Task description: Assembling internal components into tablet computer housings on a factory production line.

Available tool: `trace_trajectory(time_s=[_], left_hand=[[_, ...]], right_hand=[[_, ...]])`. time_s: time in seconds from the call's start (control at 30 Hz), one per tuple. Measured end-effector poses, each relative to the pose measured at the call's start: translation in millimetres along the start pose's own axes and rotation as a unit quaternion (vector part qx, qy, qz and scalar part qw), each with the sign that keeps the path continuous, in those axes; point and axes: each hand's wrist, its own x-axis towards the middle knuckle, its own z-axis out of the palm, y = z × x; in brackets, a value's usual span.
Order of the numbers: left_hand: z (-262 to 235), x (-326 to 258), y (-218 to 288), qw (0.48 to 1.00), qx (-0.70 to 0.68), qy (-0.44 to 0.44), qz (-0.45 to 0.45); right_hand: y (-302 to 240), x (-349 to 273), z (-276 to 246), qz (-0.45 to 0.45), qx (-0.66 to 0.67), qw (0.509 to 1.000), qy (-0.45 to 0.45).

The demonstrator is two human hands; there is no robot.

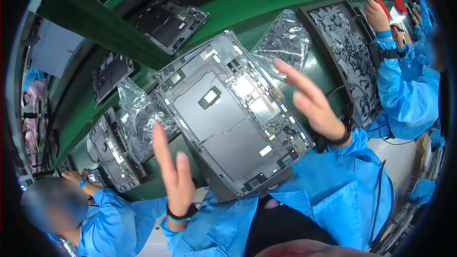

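Observation:
In front of me lies an opened laptop chassis (216,128), dark grey, with its circuit board (257,102), thin red wires and small parts showing. It is tilted on the bench, and another dark panel or chassis shows beneath it. My left hand (175,176) hovers off its near left edge, fingers stretched and nothing held. On the other side, my right hand (314,104) is raised beside the right edge, its fingers apart and empty. Neither hand appears to grip the chassis. A clear plastic bag (135,123) of dark small parts lies left of it.
Behind the chassis sits another clear bag (285,40) of dark parts, beside a black tray (340,43) full of dark pieces. More laptop chassis (171,21) lie on the green bench. A green post (109,28) crosses the left. Co-workers in blue sit on both sides.

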Motion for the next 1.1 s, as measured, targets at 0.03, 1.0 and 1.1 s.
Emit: trace_trajectory(time_s=[0.03,1.0,1.1], left_hand=[[7,-12,-2,0.997,-0.072,-0.007,-0.014],[-15,94,23,0.818,-0.564,0.029,0.11],[-58,153,-34,0.812,-0.555,0.176,-0.047]], right_hand=[[4,-11,3,-0.008,-0.028,0.998,-0.056],[-56,51,-3,0.0,0.208,0.977,0.05],[-12,123,-84,0.067,0.277,0.958,-0.024]])
